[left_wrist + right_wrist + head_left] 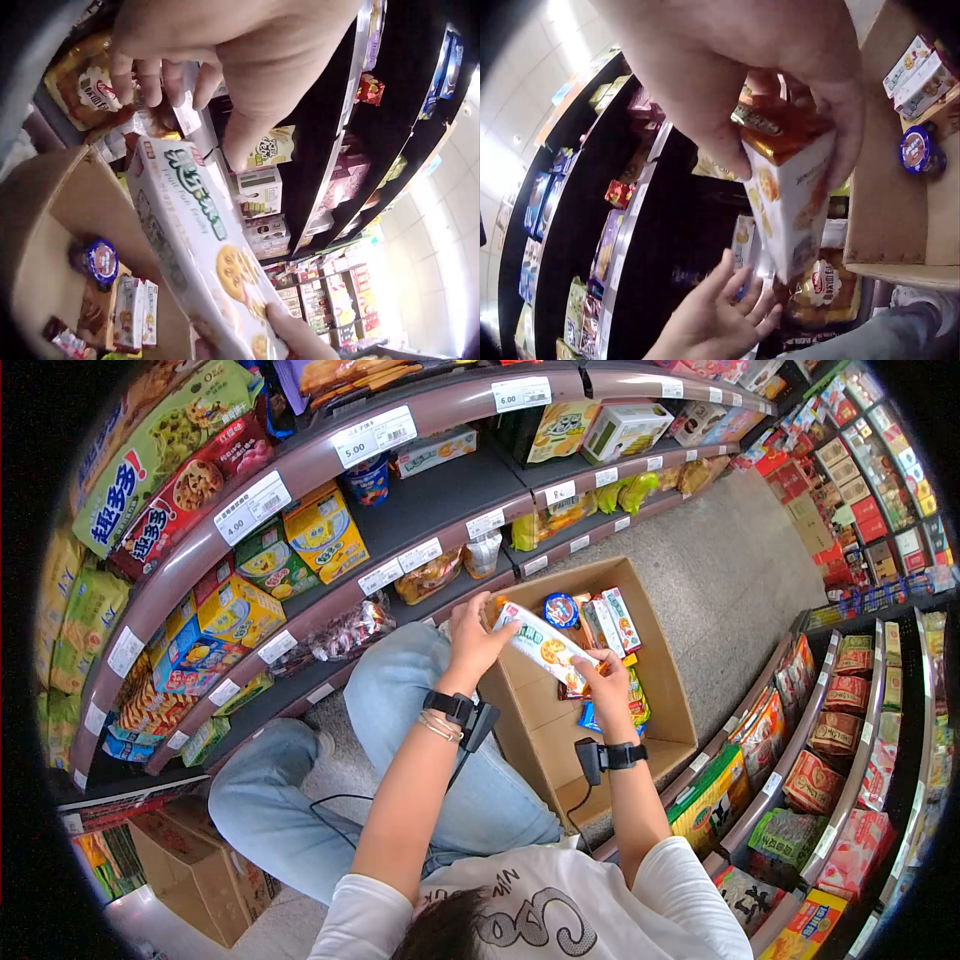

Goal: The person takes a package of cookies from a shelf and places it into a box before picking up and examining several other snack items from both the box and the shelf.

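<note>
My right hand (608, 685) (757, 67) grips one end of a white snack box (540, 644) (199, 232) (787, 195) with cookie pictures and green lettering. The box is held tilted above the open carton. At its other end is my left hand (478, 640) (255, 67) (716, 322), fingers spread and thumb apart, with nothing in its grasp. In the left wrist view a small gap shows between those fingers and the box.
Below the hands stands the cardboard carton (665, 650), holding a blue round cup (561, 610), white boxes (620, 620) and several packets. Shelves of snacks (420, 560) curve along the left, and more racks (780, 760) line the right. Another carton (190, 880) is at lower left.
</note>
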Tool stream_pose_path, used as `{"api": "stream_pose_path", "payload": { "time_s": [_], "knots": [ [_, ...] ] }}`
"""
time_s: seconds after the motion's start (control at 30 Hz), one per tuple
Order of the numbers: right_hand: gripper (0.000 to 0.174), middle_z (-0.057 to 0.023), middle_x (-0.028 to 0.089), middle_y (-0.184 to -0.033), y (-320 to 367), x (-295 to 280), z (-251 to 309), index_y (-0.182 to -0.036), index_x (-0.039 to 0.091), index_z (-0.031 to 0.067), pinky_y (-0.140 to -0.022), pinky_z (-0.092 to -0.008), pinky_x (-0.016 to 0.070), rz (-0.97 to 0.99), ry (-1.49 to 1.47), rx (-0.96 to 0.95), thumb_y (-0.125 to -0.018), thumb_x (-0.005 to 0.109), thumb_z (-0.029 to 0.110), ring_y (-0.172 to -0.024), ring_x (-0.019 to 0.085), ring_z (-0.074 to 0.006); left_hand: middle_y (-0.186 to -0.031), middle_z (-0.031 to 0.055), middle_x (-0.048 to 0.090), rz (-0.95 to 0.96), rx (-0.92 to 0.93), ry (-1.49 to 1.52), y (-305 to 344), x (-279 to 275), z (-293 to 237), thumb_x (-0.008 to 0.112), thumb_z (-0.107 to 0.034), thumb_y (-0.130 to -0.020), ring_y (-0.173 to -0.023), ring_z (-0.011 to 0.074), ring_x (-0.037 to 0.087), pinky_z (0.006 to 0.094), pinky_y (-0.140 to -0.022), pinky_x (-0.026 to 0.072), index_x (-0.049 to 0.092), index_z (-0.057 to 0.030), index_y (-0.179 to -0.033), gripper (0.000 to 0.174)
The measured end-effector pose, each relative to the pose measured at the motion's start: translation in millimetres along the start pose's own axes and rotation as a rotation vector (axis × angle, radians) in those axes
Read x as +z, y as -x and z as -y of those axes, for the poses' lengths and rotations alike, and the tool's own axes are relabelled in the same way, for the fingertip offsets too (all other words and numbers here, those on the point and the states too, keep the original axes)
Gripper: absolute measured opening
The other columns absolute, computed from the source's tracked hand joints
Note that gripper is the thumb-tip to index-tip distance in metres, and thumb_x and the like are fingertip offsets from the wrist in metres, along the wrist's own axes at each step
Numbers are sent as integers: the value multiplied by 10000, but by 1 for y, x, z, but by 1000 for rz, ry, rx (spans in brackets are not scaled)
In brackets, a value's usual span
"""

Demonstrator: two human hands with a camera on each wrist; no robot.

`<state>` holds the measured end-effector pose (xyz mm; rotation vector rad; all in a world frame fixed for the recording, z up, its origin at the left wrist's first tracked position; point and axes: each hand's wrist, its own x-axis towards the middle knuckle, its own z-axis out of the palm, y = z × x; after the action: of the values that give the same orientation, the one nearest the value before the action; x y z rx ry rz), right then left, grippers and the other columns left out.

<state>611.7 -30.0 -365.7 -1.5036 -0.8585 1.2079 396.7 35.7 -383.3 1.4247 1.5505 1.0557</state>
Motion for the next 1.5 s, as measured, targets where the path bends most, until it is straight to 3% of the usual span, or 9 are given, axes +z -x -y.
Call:
{"api": "stream_pose_path", "payload": {
  "time_s": [0.2, 0.23, 0.4, 0.57, 0.83, 0.9, 1.1, 1.33, 1.5],
  "knots": [
    [305, -73, 589, -871, -2, 45, -3, -929, 578, -12, -632, -265, 474, -38, 69, -213, -733, 759, 136, -797, 579, -136, -1273, 114, 524, 490, -149, 431, 9, 12, -13, 736, -326, -798, -1181, 195, 477, 327, -984, 380, 471, -21, -1309, 652],
    [285, -102, 600, -961, -4, 54, -5, -959, 589, -7, -701, -299, 501, -80, 344, -470, -741, 734, 106, -918, 595, -203, -1267, 107, 527, 514, -168, 510, 11, 7, -19, 737, -317, -799, -1176, 193, 480, 321, -983, 381, 463, -18, -1312, 654],
    [323, -129, 599, -1093, 16, 82, 11, -1080, 589, 9, -875, -347, 480, 43, 475, -653, -777, 682, 69, -1006, 589, -238, -1188, 106, 559, 404, -280, 671, 14, 4, -18, 790, -277, -743, -1064, 165, 539, 280, -878, 444, 460, -4, -1277, 685],
    [350, -99, 550, -1173, 4, 74, 6, -1174, 539, 19, -881, -300, 488, 117, 198, -418, -843, 640, 70, -1098, 541, -191, -1109, 114, 607, 246, -392, 853, 8, 1, -13, 785, -122, -721, -922, 151, 614, 257, -764, 504, 534, -12, -1201, 553],
    [636, -140, 544, -1177, -38, 39, 32, -1343, 323, 19, -878, -348, 470, -236, -241, -19, -838, 686, 150, -1072, 550, -214, -1125, 121, 593, 276, -318, 852, 8, -2, -22, 744, -21, -703, -1015, 184, 589, 267, -850, 487, 498, -16, -1243, 594],
    [645, -119, 549, -1174, -42, 27, 34, -1355, 298, 33, -850, -359, 493, -83, -420, 30, -849, 678, 158, -1041, 569, -206, -1127, 125, 590, 302, -316, 891, 8, -3, -22, 739, -16, -701, -1026, 190, 585, 270, -865, 482, 484, -16, -1259, 613],
    [658, -120, 530, -1198, -44, 21, 26, -1364, 284, 43, -851, -359, 498, -96, -403, 51, -846, 680, 135, -1044, 564, -201, -1134, 134, 592, 324, -364, 941, 8, -5, -27, 736, -27, -716, -1026, 189, 589, 276, -869, 485, 489, 4, -1255, 593],
    [980, -147, 393, -1350, -30, 49, 28, -1474, -6, 110, -867, -389, 497, 68, -253, -18, -807, 711, 131, -1153, 496, -252, -1192, 98, 578, 476, -342, 956, 10, -4, -27, 673, -42, -804, -1065, 171, 572, 310, -914, 468, 537, -8, -1241, 459],
    [839, -134, 476, -1294, -14, 57, 38, -1469, 160, 115, -898, -373, 471, 276, -151, 48, -811, 673, 36, -1113, 535, -215, -1152, 68, 599, 534, -396, 1174, 5, -2, -20, 605, -168, -887, -1085, 170, 554, 339, -927, 444, 582, -20, -1177, 327]
  ]
}}
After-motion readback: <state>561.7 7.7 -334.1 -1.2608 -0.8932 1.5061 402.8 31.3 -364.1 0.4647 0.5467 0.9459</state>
